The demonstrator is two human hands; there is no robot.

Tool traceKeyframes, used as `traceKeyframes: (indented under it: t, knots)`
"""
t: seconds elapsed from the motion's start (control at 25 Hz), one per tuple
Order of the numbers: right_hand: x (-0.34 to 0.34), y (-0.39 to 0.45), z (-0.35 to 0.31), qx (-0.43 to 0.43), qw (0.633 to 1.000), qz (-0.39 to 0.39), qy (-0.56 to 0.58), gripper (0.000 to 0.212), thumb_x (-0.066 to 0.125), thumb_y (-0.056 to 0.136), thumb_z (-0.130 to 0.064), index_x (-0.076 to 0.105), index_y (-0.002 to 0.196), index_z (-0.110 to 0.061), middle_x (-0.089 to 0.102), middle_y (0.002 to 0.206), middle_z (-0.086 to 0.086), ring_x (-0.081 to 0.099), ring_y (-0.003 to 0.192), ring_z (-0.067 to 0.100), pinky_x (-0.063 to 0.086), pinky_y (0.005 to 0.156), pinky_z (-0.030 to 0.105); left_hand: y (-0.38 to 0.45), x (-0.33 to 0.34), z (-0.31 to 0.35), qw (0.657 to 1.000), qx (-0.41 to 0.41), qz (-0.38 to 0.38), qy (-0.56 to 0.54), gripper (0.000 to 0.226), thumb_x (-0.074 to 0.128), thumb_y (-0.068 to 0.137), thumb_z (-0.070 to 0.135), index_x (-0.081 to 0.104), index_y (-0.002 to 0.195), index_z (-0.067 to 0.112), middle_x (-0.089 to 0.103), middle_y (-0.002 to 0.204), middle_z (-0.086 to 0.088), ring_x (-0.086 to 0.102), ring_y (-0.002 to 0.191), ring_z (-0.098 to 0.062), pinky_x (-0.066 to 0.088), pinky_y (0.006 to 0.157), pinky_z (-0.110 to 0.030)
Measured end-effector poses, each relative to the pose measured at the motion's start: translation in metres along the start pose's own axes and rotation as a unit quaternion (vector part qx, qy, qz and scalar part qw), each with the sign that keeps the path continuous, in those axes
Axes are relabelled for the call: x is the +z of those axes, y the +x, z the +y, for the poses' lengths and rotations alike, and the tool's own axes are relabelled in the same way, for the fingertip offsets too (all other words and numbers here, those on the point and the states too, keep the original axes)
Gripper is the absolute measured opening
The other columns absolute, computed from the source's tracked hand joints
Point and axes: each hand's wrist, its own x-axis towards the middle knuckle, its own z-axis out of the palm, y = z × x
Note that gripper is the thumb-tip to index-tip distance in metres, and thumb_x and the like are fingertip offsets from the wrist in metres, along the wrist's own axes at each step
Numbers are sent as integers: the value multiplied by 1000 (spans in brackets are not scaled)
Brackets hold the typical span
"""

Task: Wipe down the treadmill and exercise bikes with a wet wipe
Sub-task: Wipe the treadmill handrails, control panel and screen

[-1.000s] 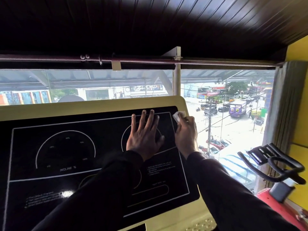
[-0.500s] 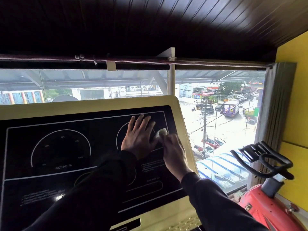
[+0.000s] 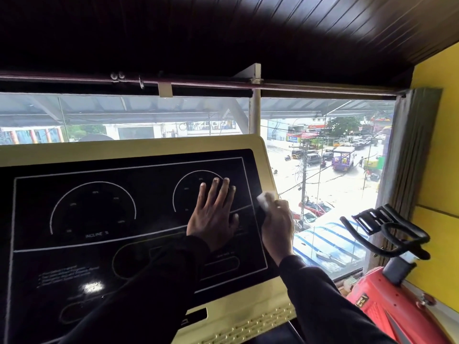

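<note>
The treadmill console [image 3: 139, 151] fills the lower left: a pale yellow frame around a glossy black panel with white dial markings. My left hand [image 3: 213, 214] lies flat on the panel over the right dial, fingers straight. My right hand [image 3: 277, 223] grips a crumpled white wet wipe [image 3: 265, 199] and presses it against the console's right edge, where black panel meets yellow frame. A red exercise bike [image 3: 390, 306] with black handlebars [image 3: 387, 230] stands at the lower right.
A large glass window [image 3: 323, 189] behind the console looks down on a street. A grey curtain [image 3: 407, 157] hangs at the window's right side beside a yellow wall [image 3: 439, 145]. A dark ceiling and curtain rod run overhead.
My right hand has slid the wipe rightward from the black panel beside my left hand out to the console's right edge. My left hand stays flat on the right dial.
</note>
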Motion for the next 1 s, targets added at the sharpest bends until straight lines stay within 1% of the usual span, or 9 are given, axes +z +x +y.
traceKeyframes:
  t: [0.08, 0.24, 0.44, 0.6, 0.68, 0.76, 0.84, 0.92, 1.0]
  knots:
    - [2, -2, -5, 25, 999, 24, -11, 22, 48, 98, -16, 59, 117, -23, 50, 89, -1, 56, 77, 19, 37, 55, 22, -1, 1, 1, 1000, -3, -6, 4, 72, 37, 88, 47, 38, 149, 7, 28, 159, -15, 22, 148, -34, 7, 119, -53]
    - [8, -36, 0, -153, 987, -52, 14, 41, 35, 96, -19, 60, 129, -18, 53, 100, -3, 54, 83, 13, 50, 67, 23, -1, 3, 1, 1000, -4, -6, 5, 72, 36, 91, 49, 36, 150, 7, 27, 160, -15, 20, 149, -33, 6, 119, -53]
    - [10, -26, 11, 28, 999, 33, 12, 48, 50, 87, 7, 61, 127, -17, 52, 95, 1, 55, 78, 21, 51, 59, 32, -2, 1, 2, 1000, -11, -12, 0, 74, 41, 89, 48, 33, 151, 9, 23, 161, -13, 16, 150, -32, 2, 120, -52]
    - [6, -53, 11, -105, 992, -59, 38, 52, 55, 87, 10, 60, 130, -21, 54, 104, -1, 57, 85, 16, 49, 65, 22, -1, -11, 4, 999, -9, -31, -43, 70, 48, 91, 44, 33, 152, 12, 18, 163, -13, 9, 151, -31, -3, 122, -52]
    - [-3, -45, 26, -23, 1000, -7, 17, 52, 52, 87, 12, 61, 129, -17, 52, 95, 2, 56, 78, 20, 48, 57, 27, -13, -13, 14, 997, -10, -34, -74, 65, 46, 91, 41, 38, 150, 13, 22, 162, -12, 12, 151, -31, -3, 121, -51]
    - [-10, -44, 23, 55, 998, 28, 11, 39, 47, 94, -6, 60, 128, -18, 44, 92, -1, 54, 75, 21, 48, 55, 31, -32, -8, 28, 997, -6, -30, -73, 64, 40, 90, 41, 45, 146, 11, 29, 159, -14, 20, 149, -32, 3, 122, -52]
    - [-7, -60, 12, -18, 999, -24, 33, 33, 44, 98, -21, 59, 127, -23, 43, 94, -5, 53, 78, 18, 44, 60, 26, -45, 1, 37, 998, 1, -29, -49, 65, 36, 89, 41, 47, 144, 7, 31, 157, -16, 24, 147, -34, 8, 120, -55]
    - [-5, -78, 15, -110, 991, -71, 24, 39, 53, 94, -7, 59, 129, -24, 46, 96, -7, 53, 80, 15, 43, 64, 23, -48, 7, 39, 1000, 3, -23, -20, 65, 34, 91, 40, 45, 145, 5, 29, 158, -17, 23, 148, -35, 9, 118, -56]
    - [-7, -73, 34, -86, 995, -43, 4, 48, 54, 87, 4, 62, 128, -20, 51, 95, -1, 53, 76, 17, 47, 60, 27, -47, 8, 40, 999, 2, -27, -18, 65, 34, 92, 40, 42, 147, 6, 27, 159, -17, 20, 149, -35, 7, 119, -56]
